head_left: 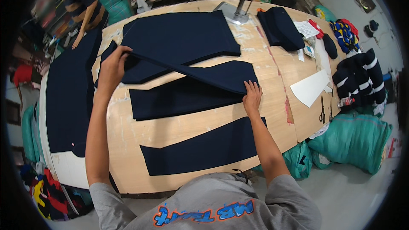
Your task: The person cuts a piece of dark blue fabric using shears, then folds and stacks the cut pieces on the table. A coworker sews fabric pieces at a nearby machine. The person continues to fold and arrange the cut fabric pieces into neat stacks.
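Note:
My left hand (pixel 119 59) grips one end of a dark navy fabric piece, raised at the upper left so that its long edge runs diagonally down to the right. Under my right hand (pixel 252 96), whose fingers are spread over that piece's right end, lies a stack of navy panels (pixel 179 100) on the light wooden table (pixel 281 72). A separate long navy panel (pixel 200 153) lies nearer my body, and a larger navy cut piece (pixel 179 30) lies beyond my hands.
A metal-based cutting machine (pixel 236 17), folded navy fabric (pixel 279 27), white pattern card (pixel 309 87) and scissors (pixel 323 110) sit on the table. A co-worker (pixel 85 8) leans over navy cloth (pixel 68 93) at left. Green sacks (pixel 345 140) lie at right.

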Motion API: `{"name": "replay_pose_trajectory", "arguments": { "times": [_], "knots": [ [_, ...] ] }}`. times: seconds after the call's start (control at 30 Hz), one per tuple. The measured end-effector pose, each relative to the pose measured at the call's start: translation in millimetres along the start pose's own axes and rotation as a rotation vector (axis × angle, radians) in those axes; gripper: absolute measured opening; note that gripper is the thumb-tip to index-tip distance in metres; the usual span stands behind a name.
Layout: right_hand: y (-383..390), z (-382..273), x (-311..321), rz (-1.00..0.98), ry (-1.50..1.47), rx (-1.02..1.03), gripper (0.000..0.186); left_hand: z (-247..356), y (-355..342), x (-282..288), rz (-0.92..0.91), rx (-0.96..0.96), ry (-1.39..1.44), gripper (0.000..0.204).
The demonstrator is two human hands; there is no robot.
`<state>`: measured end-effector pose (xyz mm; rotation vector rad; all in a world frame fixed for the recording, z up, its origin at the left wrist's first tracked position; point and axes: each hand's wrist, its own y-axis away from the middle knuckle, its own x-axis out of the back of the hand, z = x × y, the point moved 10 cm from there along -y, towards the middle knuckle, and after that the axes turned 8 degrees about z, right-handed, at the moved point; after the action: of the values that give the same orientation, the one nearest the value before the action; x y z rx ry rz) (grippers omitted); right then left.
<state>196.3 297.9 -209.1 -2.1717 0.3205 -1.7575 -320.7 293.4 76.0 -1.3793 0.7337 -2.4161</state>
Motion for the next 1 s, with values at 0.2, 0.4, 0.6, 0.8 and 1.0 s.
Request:
{"name": "replay_pose_trajectory", "arguments": {
  "times": [0.2,0.4,0.6,0.8,1.0],
  "knots": [
    [-39.0,56.4,41.2,0.149,-0.224,-0.085,0.062,44.0,-65.9,54.1,0.128,-0.112,-0.008,0.025],
    [-50.2,49.0,146.3,0.247,-0.466,-0.05,0.045,39.6,-60.5,145.5,0.186,-0.035,-0.075,0.02],
    [-15.6,8.6,266.0,0.019,-0.848,-0.008,0.032,13.1,18.0,229.7,0.226,0.051,-0.093,0.017],
    [42.2,-2.8,340.9,-0.094,-1.021,-0.008,0.032,21.7,110.8,264.3,0.192,0.178,-0.063,0.015],
    [89.4,-29.9,377.9,-0.166,-0.912,0.067,0.031,47.9,187.3,320.2,0.326,0.111,-0.207,0.015]
  ]
}}
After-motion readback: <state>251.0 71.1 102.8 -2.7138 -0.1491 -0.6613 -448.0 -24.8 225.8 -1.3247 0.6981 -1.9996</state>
